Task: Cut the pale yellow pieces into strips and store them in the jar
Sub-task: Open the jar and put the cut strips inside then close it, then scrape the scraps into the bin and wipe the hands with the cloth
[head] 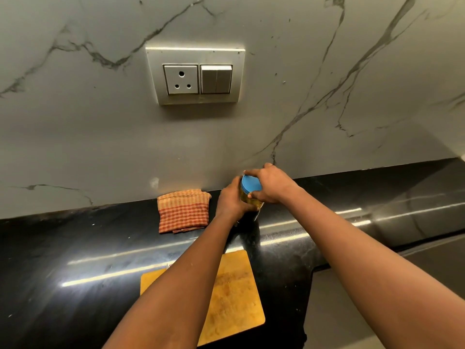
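The jar (246, 200) is at the back of the black counter (75, 248), close to the wall. The left hand (231, 200) is wrapped round the jar's side. The right hand (270, 183) curls its fingers round the blue lid (250, 185) on top. A checked cloth (183, 210) lies just left of the jar. A wooden board (234, 293) lies in front of the jar, nearer the person.

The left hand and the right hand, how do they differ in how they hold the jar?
The left hand grips the jar by its yellowish side, while the right hand grips the blue lid from the top. The left hand sits lower and nearer the checked cloth; the right hand sits higher. Both curl round the same jar, over the black counter.
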Demonstrator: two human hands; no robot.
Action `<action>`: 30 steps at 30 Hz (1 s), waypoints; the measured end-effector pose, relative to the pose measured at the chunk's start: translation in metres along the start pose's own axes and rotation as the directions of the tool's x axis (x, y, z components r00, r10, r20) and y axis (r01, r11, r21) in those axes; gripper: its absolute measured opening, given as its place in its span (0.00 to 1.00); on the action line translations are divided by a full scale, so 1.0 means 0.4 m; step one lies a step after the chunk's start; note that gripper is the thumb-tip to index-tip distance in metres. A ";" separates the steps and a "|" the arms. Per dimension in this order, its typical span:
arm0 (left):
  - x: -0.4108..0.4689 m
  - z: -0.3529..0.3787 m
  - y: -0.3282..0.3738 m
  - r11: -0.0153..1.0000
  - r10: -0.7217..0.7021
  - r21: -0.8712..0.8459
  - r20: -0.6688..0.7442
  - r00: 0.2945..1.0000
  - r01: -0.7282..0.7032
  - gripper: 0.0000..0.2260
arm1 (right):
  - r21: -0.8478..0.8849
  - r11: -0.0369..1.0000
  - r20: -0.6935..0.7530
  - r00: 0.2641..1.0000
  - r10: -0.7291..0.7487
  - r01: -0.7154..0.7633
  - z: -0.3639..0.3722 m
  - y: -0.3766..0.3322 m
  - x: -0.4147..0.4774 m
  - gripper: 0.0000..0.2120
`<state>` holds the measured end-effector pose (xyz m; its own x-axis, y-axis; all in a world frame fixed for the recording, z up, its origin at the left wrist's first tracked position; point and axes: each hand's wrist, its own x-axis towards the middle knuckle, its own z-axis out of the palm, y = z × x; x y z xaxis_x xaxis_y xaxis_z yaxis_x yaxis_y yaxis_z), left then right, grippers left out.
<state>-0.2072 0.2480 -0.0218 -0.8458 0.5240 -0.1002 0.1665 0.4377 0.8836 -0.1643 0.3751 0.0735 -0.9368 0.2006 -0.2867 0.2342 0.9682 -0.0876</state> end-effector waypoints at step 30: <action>-0.627 -0.347 -0.246 0.807 -0.467 0.207 -0.351 0.812 0.553 0.14 | 0.294 0.946 0.112 0.978 -0.173 0.134 0.351 -0.483 -0.393 0.19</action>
<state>-0.0818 -0.0281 -0.0200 -0.9422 -0.0351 -0.3333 -0.2287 0.7941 0.5631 -0.0258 0.1354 0.0016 -0.9279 0.0120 -0.3726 0.1729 0.8993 -0.4018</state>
